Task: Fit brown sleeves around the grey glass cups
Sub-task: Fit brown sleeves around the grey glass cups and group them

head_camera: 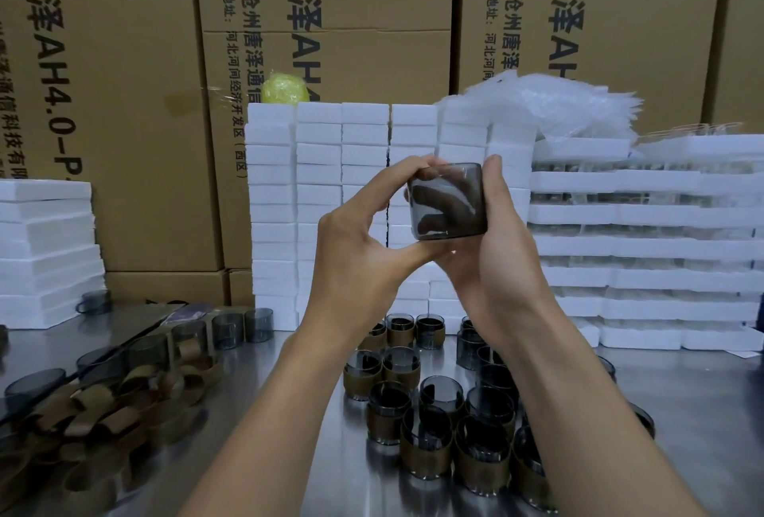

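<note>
Gripping one grey cup (448,202) above the tabletop (703,413); your left hand (359,256) pinches its edge; your right hand (496,260) wraps round it.

Single view here, head-worn and wide, looking forward and down over the steel table (703,413). Reaching in from 6 o'clock, left hand (359,264) and right hand (496,264) hold a grey glass cup (446,202) close, dead centre. Cardboard boxes (124,103) wall off 12 o'clock, farther back.

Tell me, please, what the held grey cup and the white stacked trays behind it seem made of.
The grey tinted cup looks like glossy glass: see-through wall, sharp reflections. The white stacked trays look like matte foam, perhaps polystyrene: chalky, soft-edged.
</note>
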`<action>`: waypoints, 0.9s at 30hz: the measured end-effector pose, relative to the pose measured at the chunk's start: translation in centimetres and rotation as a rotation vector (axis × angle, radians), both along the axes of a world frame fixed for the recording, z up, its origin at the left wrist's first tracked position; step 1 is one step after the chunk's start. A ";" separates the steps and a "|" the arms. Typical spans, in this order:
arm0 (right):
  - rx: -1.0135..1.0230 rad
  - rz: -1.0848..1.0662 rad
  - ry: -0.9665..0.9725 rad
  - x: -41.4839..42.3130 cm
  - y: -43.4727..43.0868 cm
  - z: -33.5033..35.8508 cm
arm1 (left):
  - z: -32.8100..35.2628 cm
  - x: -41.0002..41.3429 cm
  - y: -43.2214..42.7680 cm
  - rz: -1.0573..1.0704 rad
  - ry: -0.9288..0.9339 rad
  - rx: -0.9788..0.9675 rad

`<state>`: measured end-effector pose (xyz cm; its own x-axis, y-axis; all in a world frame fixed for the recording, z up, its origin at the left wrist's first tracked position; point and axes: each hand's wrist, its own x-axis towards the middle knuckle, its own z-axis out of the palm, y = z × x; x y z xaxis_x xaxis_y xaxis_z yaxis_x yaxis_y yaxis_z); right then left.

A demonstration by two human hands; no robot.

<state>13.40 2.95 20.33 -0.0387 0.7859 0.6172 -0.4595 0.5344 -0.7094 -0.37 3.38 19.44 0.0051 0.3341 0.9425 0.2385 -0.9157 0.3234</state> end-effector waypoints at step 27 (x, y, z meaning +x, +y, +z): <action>-0.121 0.582 -0.028 -0.9 0.0 -1.3 | 1.0 -3.2 0.2 -0.229 0.142 -0.317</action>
<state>12.55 2.94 19.02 -0.4995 0.6949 0.5173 -0.6332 0.1147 -0.7655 -3.53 3.59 20.42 0.2359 0.5830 0.7774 0.1029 -0.8105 0.5766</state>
